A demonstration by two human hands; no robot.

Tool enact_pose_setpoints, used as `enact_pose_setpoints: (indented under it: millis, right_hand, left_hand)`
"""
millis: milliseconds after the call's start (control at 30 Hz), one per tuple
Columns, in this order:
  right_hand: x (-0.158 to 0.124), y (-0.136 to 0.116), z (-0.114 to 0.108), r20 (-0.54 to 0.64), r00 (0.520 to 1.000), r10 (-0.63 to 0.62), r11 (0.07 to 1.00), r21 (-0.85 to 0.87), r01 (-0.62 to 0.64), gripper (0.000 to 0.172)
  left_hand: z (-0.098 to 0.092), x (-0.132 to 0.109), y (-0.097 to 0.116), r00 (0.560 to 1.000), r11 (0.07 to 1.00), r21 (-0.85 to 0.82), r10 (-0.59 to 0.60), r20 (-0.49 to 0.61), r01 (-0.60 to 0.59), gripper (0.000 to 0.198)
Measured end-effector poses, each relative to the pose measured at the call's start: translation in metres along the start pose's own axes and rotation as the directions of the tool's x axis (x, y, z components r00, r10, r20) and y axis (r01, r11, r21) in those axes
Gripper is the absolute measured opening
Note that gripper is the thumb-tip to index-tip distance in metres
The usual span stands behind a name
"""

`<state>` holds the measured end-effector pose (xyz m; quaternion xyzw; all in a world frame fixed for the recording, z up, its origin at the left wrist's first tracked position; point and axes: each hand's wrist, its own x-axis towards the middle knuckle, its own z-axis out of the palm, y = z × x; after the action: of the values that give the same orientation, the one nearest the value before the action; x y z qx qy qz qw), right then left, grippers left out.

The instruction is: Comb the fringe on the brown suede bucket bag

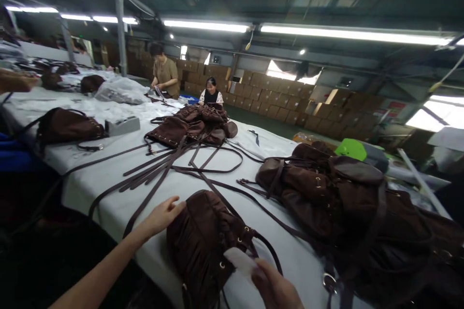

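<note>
- Here, one brown bag [203,246] lies near, in the middle of the white table [105,174].
- The left hand [165,215] is open and loose. Its fingers touch the bag's top left edge.
- The right hand [275,289] is near, just right of the bag. It pinches one white card [241,260] over the bag.
- Long brown straps [163,169] run across the table from the bag to the far pile [195,125] of bags. There are too many to count.
- A bigger heap [326,188] of bags lies on the right.
- One lone bag [65,125] sits on the left, just beside one grey box [123,125].
- Two people [165,75] work at the far end.
</note>
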<state>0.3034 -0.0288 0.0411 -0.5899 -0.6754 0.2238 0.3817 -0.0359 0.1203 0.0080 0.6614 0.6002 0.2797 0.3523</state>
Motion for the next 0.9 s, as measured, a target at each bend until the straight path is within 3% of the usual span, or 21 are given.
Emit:
enact_pose_setpoints:
  millis: [67, 167, 267, 400, 500, 567, 633, 733, 900]
  right_hand:
    - [0.021, -0.014, 0.008, 0.133, 0.975, -0.177, 0.977, -0.096, 0.191, 0.033]
    - [0.042, -0.024, 0.017, 0.318, 0.894, -0.316, 0.884, -0.244, 0.399, 0.035]
    - [0.052, -0.03, 0.016, 0.419, 0.835, -0.356, 0.79, -0.342, 0.509, 0.034]
    - [0.067, -0.062, -0.003, 0.438, 0.82, -0.369, 0.72, -0.424, 0.55, 0.028]
    - [0.088, -0.1, -0.016, 0.432, 0.753, -0.496, 0.605, -0.45, 0.657, 0.024]
    - [0.104, -0.121, -0.02, 0.469, 0.686, -0.556, 0.505, -0.465, 0.727, 0.019]
    - [0.119, -0.131, -0.019, 0.51, 0.653, -0.559, 0.437, -0.489, 0.755, 0.015]
    - [0.132, -0.126, -0.012, 0.494, 0.675, -0.548, 0.448, -0.509, 0.735, 0.016]
    - [0.124, -0.095, 0.0, 0.333, 0.794, -0.508, 0.686, -0.401, 0.607, 0.017]
  left_hand:
    - [0.014, 0.015, 0.017, 0.999, 0.995, 0.094, 0.025, 0.045, -0.029, 0.046]
    - [0.028, 0.027, 0.035, 0.999, 0.99, 0.131, 0.047, 0.008, -0.048, 0.025]
    - [0.022, 0.031, 0.054, 0.993, 0.985, 0.13, 0.116, 0.001, -0.115, 0.02]
    - [0.0, 0.034, 0.093, 0.966, 0.964, 0.066, 0.254, 0.055, -0.258, 0.019]
    - [-0.01, 0.035, 0.126, 0.932, 0.956, -0.114, 0.29, 0.219, -0.271, 0.023]
    - [-0.013, 0.034, 0.144, 0.877, 0.946, -0.24, 0.299, 0.375, -0.22, 0.026]
    - [-0.015, 0.033, 0.158, 0.822, 0.931, -0.336, 0.301, 0.483, -0.144, 0.026]
    - [-0.014, 0.032, 0.17, 0.803, 0.882, -0.471, 0.282, 0.525, -0.002, 0.024]
    - [0.0, 0.034, 0.163, 0.845, 0.826, -0.558, 0.245, 0.475, 0.075, 0.028]
